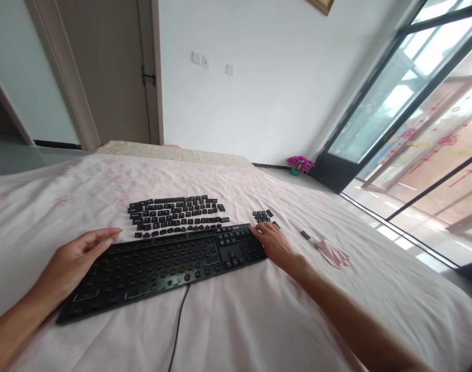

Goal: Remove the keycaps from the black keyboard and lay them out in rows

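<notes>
A black keyboard [154, 268] lies at a slant on the bedsheet, most of its keycaps off and the bare key posts showing. A few arrow and navigation keycaps [231, 258] remain on it. My left hand [78, 258] is at its left end, fingers stretched out and thumb close to the forefinger; nothing shows in them. My right hand [272, 242] grips the keyboard's right end, its fingertips at the top corner. Loose keycaps [177, 212] lie in rows just beyond the keyboard. A smaller group of keycaps [262, 216] sits past my right hand.
A thin tool with a dark part [305, 235] lies right of my right hand, beside a pink cloth or glove [334, 254]. The keyboard's cable [178, 325] runs toward me over the wrinkled sheet [228, 330]. Potted pink flowers [300, 164] stand on the floor by the glass door.
</notes>
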Available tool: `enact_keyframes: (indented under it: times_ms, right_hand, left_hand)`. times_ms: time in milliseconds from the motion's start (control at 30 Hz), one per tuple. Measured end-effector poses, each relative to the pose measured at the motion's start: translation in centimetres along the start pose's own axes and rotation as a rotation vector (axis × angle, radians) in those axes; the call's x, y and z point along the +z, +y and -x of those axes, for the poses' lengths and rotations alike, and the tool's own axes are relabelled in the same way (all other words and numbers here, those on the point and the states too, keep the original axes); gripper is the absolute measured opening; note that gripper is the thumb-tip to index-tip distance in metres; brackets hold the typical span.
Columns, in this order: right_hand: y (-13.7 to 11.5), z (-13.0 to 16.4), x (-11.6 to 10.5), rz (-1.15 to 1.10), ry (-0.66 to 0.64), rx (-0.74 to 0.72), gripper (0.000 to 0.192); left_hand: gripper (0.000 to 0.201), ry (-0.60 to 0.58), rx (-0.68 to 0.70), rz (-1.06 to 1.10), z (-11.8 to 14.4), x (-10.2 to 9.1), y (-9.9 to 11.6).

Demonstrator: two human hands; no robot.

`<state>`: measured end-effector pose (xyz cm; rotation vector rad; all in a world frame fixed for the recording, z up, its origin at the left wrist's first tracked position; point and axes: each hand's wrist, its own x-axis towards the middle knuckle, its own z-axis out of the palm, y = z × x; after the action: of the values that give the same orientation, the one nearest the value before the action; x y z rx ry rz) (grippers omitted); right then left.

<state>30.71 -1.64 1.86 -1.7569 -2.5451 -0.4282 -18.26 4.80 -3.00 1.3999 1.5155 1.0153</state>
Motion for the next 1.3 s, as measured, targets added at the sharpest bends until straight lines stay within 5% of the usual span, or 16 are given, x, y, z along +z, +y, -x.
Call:
enact_keyframes:
  times_ms: [367, 467, 633, 800, 1300]
  right_hand:
    - [0.6, 0.4, 0.2, -0.203, 0.026, 0.011, 0.060]
    - [2.7, -0.2, 0.5, -0.349, 0.104, 0.120, 0.059]
    - [7.1, -2.5, 1.3, -0.386, 0.231, 0.423, 0.031]
    - [9.4, -3.2, 2.3, -0.368, 0.249, 0.527, 0.027]
    - [4.8, -0.5, 3.7, -0.612, 0.297, 0.308, 0.023]
  left_hand:
    - [0.063, -0.003, 0.007, 0.002, -0.3, -0.1, -0.6]
    - [0.062, 0.001, 0.013, -0.010, -0.3, -0.1, -0.6]
    - [0.062, 0.014, 0.047, -0.051, -0.3, -0.3, -0.6]
    - [0.061, -0.006, -0.008, -0.011, -0.4, -0.3, -0.9]
    - [0.061, 0.006, -0.043, 0.050, 0.0, 0.0, -0.5]
